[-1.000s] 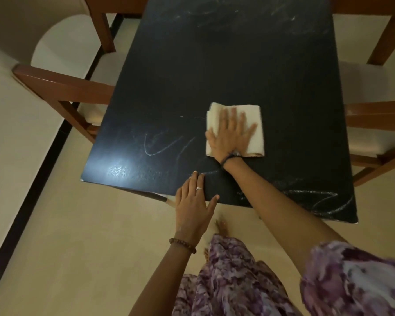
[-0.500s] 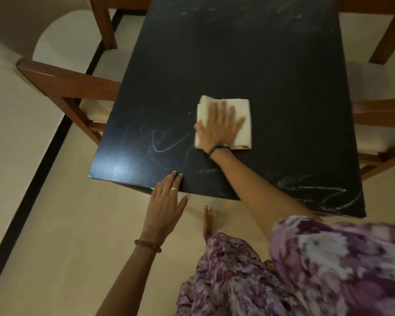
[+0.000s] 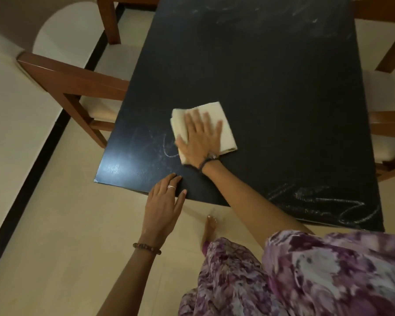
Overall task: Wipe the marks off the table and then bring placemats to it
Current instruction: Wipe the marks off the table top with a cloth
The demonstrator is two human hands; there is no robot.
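A black table (image 3: 271,87) fills the middle of the head view. A folded cream cloth (image 3: 224,124) lies on its near left part. My right hand (image 3: 200,139) presses flat on the cloth with straight, spread fingers. A curved white chalk mark (image 3: 169,151) shows just left of the cloth, with fainter smears beyond it. More white scribbles (image 3: 324,204) sit at the near right corner, and faint smudges (image 3: 249,17) at the far end. My left hand (image 3: 163,204) rests with straight fingers on the table's near edge. No placemats are in view.
Wooden chairs with pale seats stand at the table's left (image 3: 73,80) and right (image 3: 390,128). A cream tiled floor (image 3: 66,236) with a black strip lies below. My bare foot (image 3: 209,229) is under the near edge.
My right hand has slid the cloth leftward over the chalk curve and part of that mark has gone. My left hand has shifted left along the near edge.
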